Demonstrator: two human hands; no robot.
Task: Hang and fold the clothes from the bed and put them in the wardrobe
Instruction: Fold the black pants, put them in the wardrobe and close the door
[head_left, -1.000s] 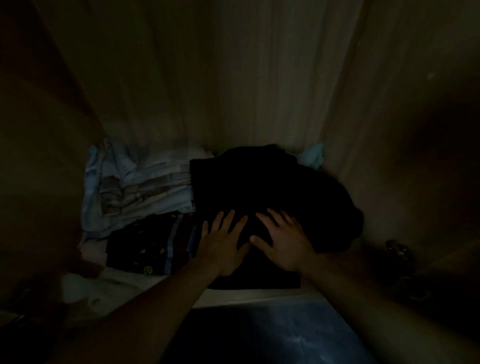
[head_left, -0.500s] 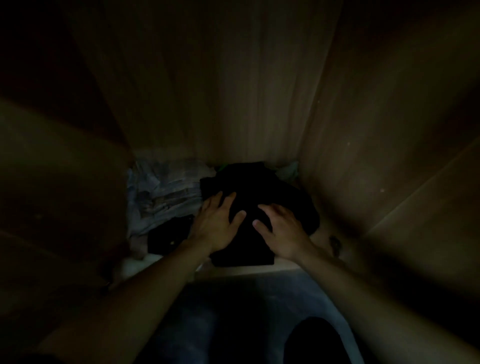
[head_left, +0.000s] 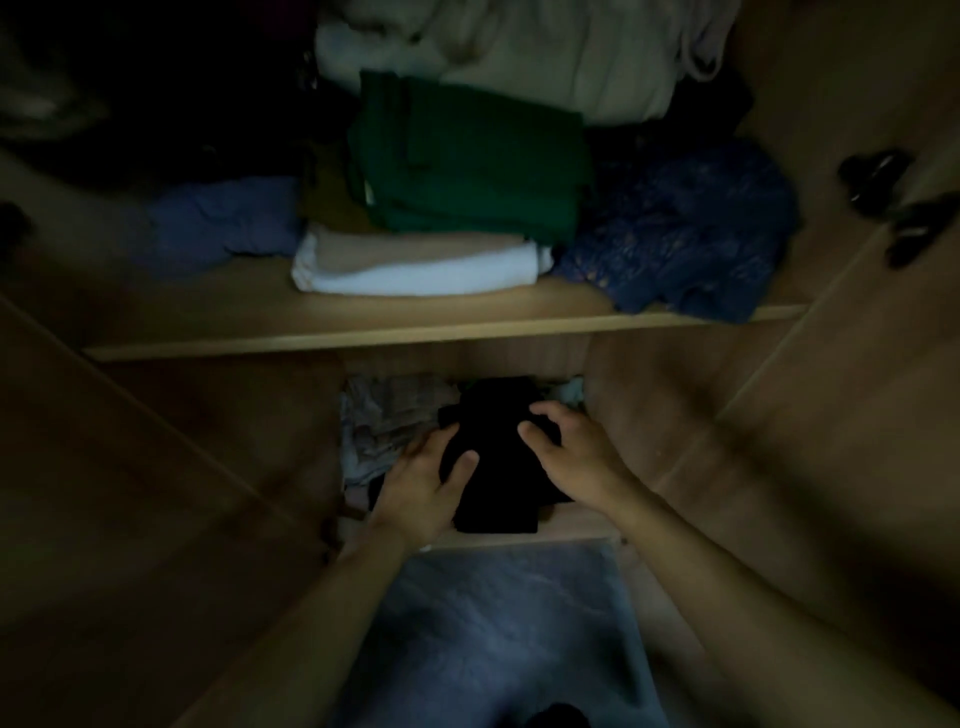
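Note:
A folded black garment (head_left: 498, 467) lies on the wardrobe's lower shelf (head_left: 576, 525), near its front edge. My left hand (head_left: 421, 488) grips the garment's left side, thumb on top and fingers down along the edge. My right hand (head_left: 571, 452) sits on the garment's right part with its fingers curled into the cloth. Left of the garment, and touching it, is a pile of pale folded clothes (head_left: 384, 415).
The upper shelf (head_left: 415, 332) holds a green folded stack (head_left: 467, 161) on beige and white cloth (head_left: 415, 265), a dark blue patterned garment (head_left: 675, 234) and a blue cloth (head_left: 223, 223). Wooden walls close in on both sides. A dark handle (head_left: 872, 176) shows at the right.
The camera has pulled back and up, bringing the upper shelf into view. Both hands went from lying flat on the black garment to curling around it.

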